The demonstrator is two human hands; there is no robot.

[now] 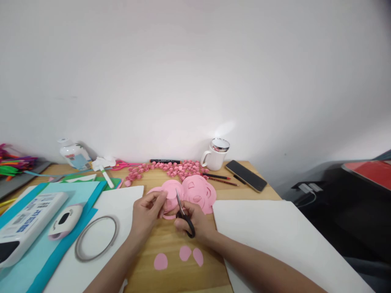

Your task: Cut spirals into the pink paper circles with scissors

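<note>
My left hand [149,209] pinches a small piece of pink paper [171,193] at its edge. My right hand [195,221] is closed around the black handles of a pair of scissors [188,226], whose blades point up and away beside the held paper. Behind both hands lies a pile of pink paper sheets [200,191] with round cut-outs. Nearer to me on the wooden table are three small pink paper pieces, one on the left [161,261] and two on the right [185,253]. Many small pink rolled paper pieces [165,167] are spread behind the pile.
A white mug [215,154] and a phone [246,176] stand and lie at the back right. White boards [275,240] flank the work area. Tape [96,238], a white device [65,221], blue sheets [75,191] and a bottle [75,154] are on the left.
</note>
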